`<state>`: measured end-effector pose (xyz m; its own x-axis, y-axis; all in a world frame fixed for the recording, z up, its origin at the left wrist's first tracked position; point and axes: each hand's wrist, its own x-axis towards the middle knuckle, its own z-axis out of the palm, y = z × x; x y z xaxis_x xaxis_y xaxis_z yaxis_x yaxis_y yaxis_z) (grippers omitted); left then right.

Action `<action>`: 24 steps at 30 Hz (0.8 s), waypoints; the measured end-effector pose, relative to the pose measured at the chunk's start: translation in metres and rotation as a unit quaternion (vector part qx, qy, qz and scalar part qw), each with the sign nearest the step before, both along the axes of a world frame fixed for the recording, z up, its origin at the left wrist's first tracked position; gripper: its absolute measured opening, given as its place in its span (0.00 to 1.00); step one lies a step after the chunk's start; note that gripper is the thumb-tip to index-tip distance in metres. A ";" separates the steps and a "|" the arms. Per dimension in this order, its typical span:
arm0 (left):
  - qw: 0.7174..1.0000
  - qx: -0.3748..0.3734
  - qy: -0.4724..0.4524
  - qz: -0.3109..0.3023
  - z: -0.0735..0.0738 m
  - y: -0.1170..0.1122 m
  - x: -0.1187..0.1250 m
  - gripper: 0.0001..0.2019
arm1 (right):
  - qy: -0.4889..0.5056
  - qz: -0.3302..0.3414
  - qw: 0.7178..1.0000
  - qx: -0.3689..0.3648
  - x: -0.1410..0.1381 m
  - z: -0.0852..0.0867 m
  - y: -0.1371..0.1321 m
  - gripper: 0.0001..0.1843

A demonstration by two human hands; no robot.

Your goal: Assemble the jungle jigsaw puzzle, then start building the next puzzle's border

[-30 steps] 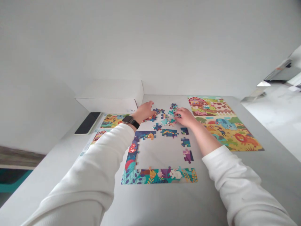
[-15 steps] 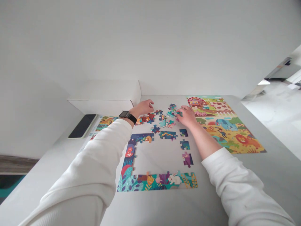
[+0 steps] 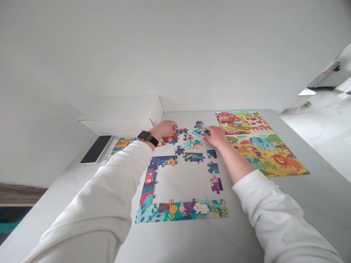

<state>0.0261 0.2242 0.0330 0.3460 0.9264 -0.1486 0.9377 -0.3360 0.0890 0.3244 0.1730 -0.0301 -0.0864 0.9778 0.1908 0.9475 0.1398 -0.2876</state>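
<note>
Right hand (image 3: pixel 215 136) fingers pinching small teal cardboard jigsaw piece (image 3: pixel 207 133); left hand (image 3: pixel 163 129) over loose multicoloured jigsaw pieces (image 3: pixel 181 130), grip unclear. Careless brush could shift neighbouring pieces.

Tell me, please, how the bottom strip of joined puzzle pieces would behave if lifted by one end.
This strip of joined puzzle pieces looks like thin card, so probably light. Held only by interlocking tabs, it would likely sag and separate.

Grey table (image 3: pixel 192 239) with jigsaw pieces (image 3: pixel 181 212), farm-scene picture sheet (image 3: pixel 260 146), white cardboard box (image 3: pixel 120 117)
</note>
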 end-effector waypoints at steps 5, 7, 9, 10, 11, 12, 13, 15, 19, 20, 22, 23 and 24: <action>0.997 0.047 -0.045 -0.033 -0.005 0.008 0.034 0.24 | 0.010 0.039 0.999 0.011 -0.001 -0.003 0.001 0.16; 0.993 0.067 -0.070 -0.063 -0.009 0.014 0.057 0.24 | 0.016 0.048 0.998 0.023 0.000 -0.004 0.001 0.15; 0.989 0.087 -0.084 -0.088 -0.014 0.022 0.082 0.24 | 0.022 0.052 0.998 0.035 0.001 -0.006 0.001 0.15; 0.988 0.091 -0.085 -0.095 -0.016 0.026 0.094 0.25 | 0.025 0.053 0.997 0.040 0.001 -0.007 0.002 0.15; 0.987 0.089 -0.085 -0.100 -0.018 0.030 0.105 0.26 | 0.027 0.054 0.997 0.042 0.002 -0.008 0.002 0.15; 0.988 0.082 -0.082 -0.105 -0.020 0.034 0.114 0.28 | 0.029 0.055 0.997 0.043 0.003 -0.009 0.002 0.16; 0.988 0.073 -0.079 -0.111 -0.021 0.038 0.122 0.29 | 0.030 0.054 0.997 0.043 0.003 -0.009 0.003 0.16; 0.988 0.055 -0.075 -0.122 -0.021 0.043 0.130 0.30 | 0.032 0.052 0.997 0.038 0.004 -0.009 0.003 0.16; 0.988 0.026 -0.069 -0.134 -0.018 0.049 0.121 0.26 | 0.041 0.049 0.998 0.026 0.004 -0.008 0.005 0.16; 0.988 0.019 -0.066 -0.137 -0.018 0.049 0.114 0.22 | 0.044 0.048 0.998 0.024 0.004 -0.008 0.005 0.16; 0.988 0.011 -0.070 -0.135 -0.017 0.047 0.099 0.14 | 0.048 0.045 0.997 0.026 0.003 -0.009 0.006 0.15; 0.988 0.012 -0.082 -0.127 -0.017 0.046 0.090 0.11 | 0.050 0.046 0.997 0.028 0.003 -0.010 0.007 0.15; 0.988 0.014 -0.102 -0.114 -0.017 0.045 0.082 0.09 | 0.051 0.046 0.997 0.032 0.004 -0.010 0.007 0.14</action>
<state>0.1078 0.2689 0.0160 0.5669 0.8233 -0.0287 0.8004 -0.5422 0.2557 0.3279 0.1802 -0.0403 -0.1522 0.9523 0.2646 0.8958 0.2460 -0.3701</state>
